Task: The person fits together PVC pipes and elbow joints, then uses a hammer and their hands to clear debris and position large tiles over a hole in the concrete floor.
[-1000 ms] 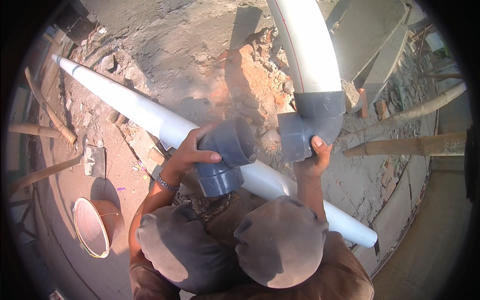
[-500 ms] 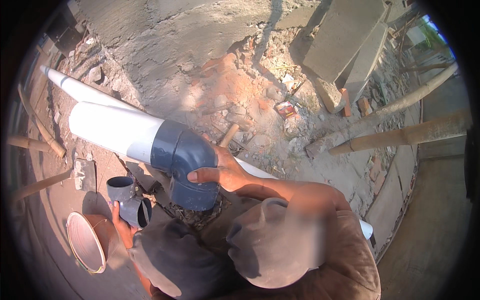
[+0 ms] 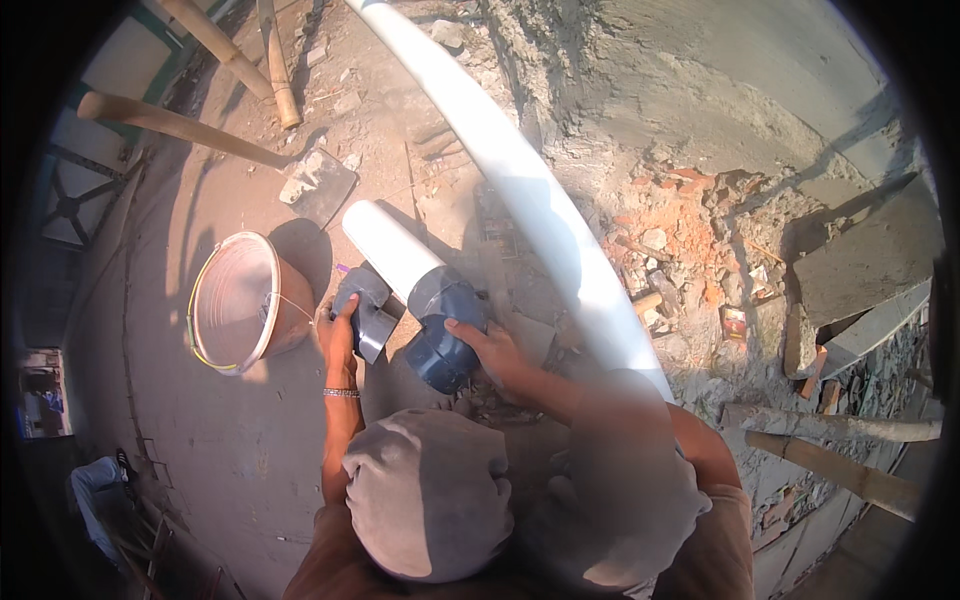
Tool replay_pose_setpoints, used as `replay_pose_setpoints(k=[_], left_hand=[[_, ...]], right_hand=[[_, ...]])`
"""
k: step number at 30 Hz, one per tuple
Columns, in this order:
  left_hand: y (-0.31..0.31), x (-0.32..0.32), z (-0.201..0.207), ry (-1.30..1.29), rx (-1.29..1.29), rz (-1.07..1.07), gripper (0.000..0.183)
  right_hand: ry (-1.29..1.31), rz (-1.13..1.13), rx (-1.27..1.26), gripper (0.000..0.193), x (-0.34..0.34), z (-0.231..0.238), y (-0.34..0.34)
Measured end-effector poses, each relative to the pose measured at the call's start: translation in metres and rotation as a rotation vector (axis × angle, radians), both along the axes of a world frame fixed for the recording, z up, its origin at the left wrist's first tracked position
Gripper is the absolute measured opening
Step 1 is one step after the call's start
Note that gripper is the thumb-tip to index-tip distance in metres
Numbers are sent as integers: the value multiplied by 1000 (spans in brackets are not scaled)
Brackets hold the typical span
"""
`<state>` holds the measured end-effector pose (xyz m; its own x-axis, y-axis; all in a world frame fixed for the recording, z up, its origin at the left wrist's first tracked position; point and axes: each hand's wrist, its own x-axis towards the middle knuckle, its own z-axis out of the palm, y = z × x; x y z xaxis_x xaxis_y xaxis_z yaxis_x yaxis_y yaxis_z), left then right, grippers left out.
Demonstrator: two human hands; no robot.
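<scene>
In my left hand [image 3: 338,335] is a small dark grey pipe elbow [image 3: 374,322], fingers wrapped about its outer side. My right hand [image 3: 492,358] grips a larger dark grey pipe elbow [image 3: 447,335], thumb across its top. A short length of white pipe [image 3: 392,243] is fitted in the larger elbow and points away to the far left. The two elbows are close together in front of my knees, seemingly with a narrow gap between them. The fingers under the larger elbow are hidden.
A long white pipe [image 3: 555,225] runs diagonally just beyond my right hand. A bucket [image 3: 292,318] stands left of my left hand. Bamboo poles [image 3: 185,130] lie far left, and others [image 3: 850,475] at right. Broken brick rubble [image 3: 690,225] lies by the concrete wall [image 3: 740,110].
The view has swung left, bringing the bucket more fully into sight. My hands have come closer together, and the larger elbow with its white pipe has turned. Both hands keep their holds.
</scene>
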<state>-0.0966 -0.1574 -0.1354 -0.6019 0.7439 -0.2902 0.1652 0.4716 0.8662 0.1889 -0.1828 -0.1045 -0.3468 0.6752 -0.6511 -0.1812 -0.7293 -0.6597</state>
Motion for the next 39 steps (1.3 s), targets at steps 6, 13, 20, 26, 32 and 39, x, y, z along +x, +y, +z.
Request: replay_pose_setpoints(k=[6, 13, 20, 26, 32, 39], left_hand=[[0, 77, 30, 569, 346, -301, 70], [-18, 164, 57, 418, 347, -870, 91], [30, 210, 23, -38, -134, -800, 76], [11, 226, -11, 444, 373, -615, 77], [27, 225, 58, -237, 266, -809, 89], [78, 214, 70, -36, 168, -773, 97]], right_hand=[[-322, 624, 572, 69, 67, 31, 15], [-1268, 208, 863, 112, 200, 107, -17], [-923, 327, 206, 116, 269, 92, -137], [-773, 315, 435, 103, 227, 92, -80], [-419, 203, 682, 81, 157, 74, 44], [-500, 218, 572, 88, 128, 76, 85]])
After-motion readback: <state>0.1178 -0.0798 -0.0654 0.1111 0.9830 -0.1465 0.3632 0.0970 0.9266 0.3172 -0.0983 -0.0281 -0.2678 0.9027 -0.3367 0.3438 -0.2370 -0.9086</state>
